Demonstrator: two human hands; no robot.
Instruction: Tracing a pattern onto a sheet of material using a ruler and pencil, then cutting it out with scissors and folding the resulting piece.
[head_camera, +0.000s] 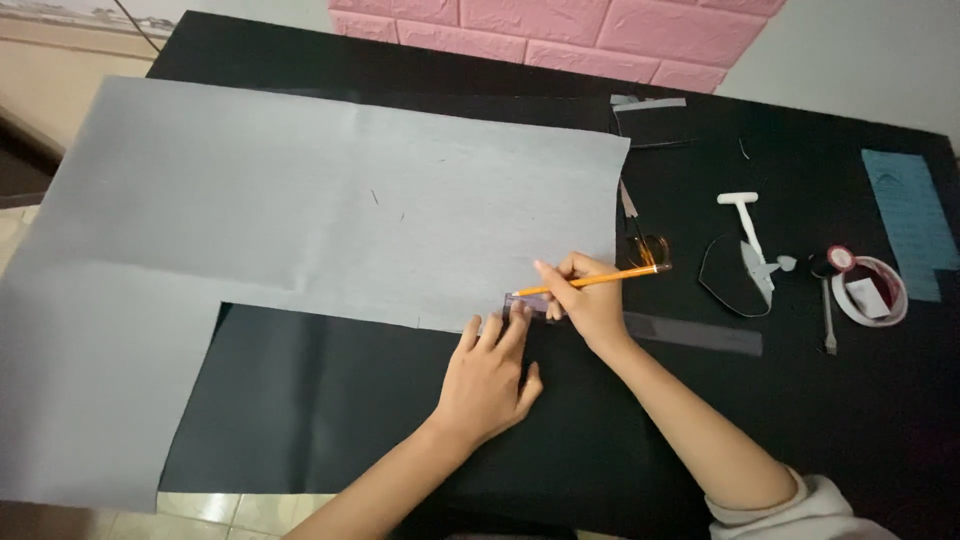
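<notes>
- The right hand is pinching a light, stiff orange pencil near its tip.
- The left hand is pressing its open, spread fingers on a slippery clear ruler over thin, floppy grey fabric on the tabletop.

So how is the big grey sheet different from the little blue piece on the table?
The grey sheet is huge and covers much of the table's left side; the blue piece is small and lies near the right edge. The grey sheet has a large rectangle missing from its lower edge; the blue piece has only a small step. Both hands work at the grey sheet; nothing touches the blue piece. Both lie flat.
</notes>
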